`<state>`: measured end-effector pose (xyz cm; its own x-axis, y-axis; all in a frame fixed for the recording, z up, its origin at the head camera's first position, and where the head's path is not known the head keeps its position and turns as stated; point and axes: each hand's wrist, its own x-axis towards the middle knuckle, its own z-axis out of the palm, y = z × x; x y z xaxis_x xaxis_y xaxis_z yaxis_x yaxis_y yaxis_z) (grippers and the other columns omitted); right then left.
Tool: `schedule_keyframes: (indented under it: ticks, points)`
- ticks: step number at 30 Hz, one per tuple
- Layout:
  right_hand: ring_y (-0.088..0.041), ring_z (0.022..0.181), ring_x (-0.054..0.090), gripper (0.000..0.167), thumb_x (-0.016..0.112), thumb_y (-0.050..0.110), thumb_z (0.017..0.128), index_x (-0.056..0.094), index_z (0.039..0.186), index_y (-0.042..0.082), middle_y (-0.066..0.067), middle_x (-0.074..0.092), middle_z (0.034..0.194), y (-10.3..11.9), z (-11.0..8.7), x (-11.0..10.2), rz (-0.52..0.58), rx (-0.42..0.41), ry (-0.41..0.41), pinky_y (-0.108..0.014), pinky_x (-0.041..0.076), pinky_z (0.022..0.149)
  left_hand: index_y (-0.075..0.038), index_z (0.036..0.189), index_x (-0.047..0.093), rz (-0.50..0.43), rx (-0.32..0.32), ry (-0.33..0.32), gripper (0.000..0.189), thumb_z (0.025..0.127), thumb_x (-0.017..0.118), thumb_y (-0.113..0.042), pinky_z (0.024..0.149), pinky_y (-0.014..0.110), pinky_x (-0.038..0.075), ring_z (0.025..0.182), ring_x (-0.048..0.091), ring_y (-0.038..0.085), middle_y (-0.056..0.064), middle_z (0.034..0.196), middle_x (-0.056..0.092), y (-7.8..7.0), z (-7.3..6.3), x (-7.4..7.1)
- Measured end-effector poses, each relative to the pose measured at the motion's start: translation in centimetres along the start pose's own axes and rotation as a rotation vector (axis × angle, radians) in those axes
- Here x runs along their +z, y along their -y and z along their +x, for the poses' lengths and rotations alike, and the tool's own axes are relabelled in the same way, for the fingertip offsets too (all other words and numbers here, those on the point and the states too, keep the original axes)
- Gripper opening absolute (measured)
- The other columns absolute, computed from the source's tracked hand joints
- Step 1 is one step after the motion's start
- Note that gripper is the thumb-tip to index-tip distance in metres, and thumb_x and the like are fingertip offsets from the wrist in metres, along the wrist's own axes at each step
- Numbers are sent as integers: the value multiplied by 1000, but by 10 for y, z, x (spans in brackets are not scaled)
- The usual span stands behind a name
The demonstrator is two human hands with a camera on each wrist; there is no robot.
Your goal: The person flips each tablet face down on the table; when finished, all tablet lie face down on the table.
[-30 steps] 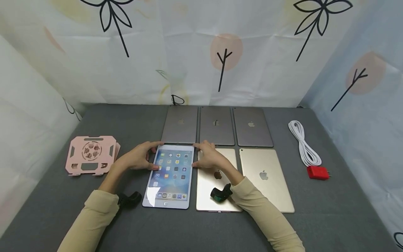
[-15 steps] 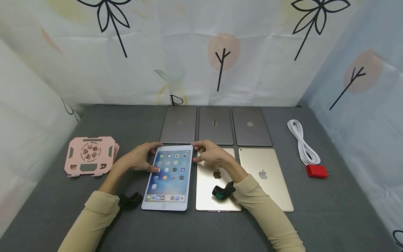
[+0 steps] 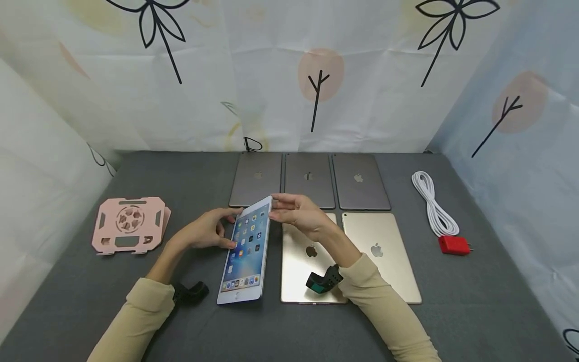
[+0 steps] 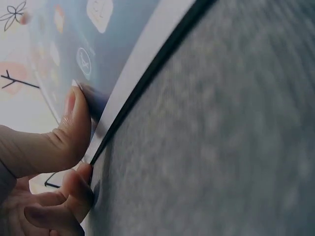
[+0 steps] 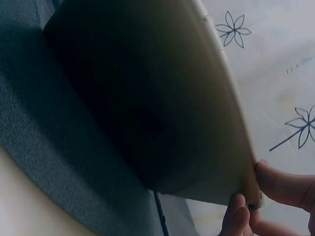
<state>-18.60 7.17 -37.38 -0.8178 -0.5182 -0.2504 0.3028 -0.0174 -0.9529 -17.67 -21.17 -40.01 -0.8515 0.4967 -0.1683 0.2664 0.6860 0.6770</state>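
Observation:
A white-framed tablet (image 3: 246, 251) with a lit screen of app icons is tilted, its right edge raised off the grey table. My left hand (image 3: 209, 230) pinches its left edge, the thumb (image 4: 74, 118) on the screen and fingers below. At the raised top right corner, my right hand (image 3: 300, 216) grips the edge between thumb and fingers. In the right wrist view the tablet's dark, shadowed back (image 5: 147, 98) shows. Under my right wrist lies a gold tablet (image 3: 300, 261), back up, with a second gold tablet (image 3: 382, 256) beside it.
Behind lie three grey tablets, left (image 3: 256, 176), middle (image 3: 309, 178) and right (image 3: 362, 181), backs up. A pink stand (image 3: 128, 224) sits at the left. To the right are a coiled white cable (image 3: 434, 203) and a red charger plug (image 3: 454, 245). Printed cloth (image 3: 271, 75) hangs behind.
The tablet lay flat a second ago; its right edge has since risen, tilting the screen leftward. My right hand shifted its fingers on the corner and lifted, while my left hand moved slightly right.

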Motion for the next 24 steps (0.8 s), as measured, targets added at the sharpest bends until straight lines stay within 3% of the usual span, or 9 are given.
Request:
schedule_keyframes:
  ticks: [4, 6, 12, 24]
  points:
    - [-20, 119, 61, 62, 60, -4, 98, 39, 156, 1, -25, 49, 151, 5, -5, 6, -35, -50, -22, -35, 49, 109, 3, 155, 39, -72, 38, 28, 89, 81, 87, -12, 54, 23, 44, 60, 52, 6, 26, 125, 54, -3, 2, 4]
    - [-17, 116, 60, 61, 62, -1, 98, 41, 155, 3, -23, 51, 148, 6, -7, 8, -56, -67, -35, -38, 49, 108, 1, 156, 38, -89, 33, 39, 89, 82, 86, -11, 54, 23, 44, 59, 53, 6, 25, 126, 54, -3, 3, 6]
    - [-26, 124, 59, 63, 65, 4, 98, 41, 156, 6, -21, 53, 148, 9, -10, 14, -117, -101, -53, -56, 43, 113, -1, 158, 34, -123, 15, 67, 92, 82, 86, -9, 55, 23, 45, 60, 53, 6, 24, 131, 53, -5, 6, 9]
    - [-37, 134, 54, 62, 64, 10, 100, 40, 157, 12, -20, 48, 153, 11, -11, 19, -173, -167, -37, -55, 47, 110, 0, 159, 31, -142, 64, 87, 92, 84, 84, -13, 59, 23, 46, 62, 55, 7, 22, 132, 57, -17, 12, 18]
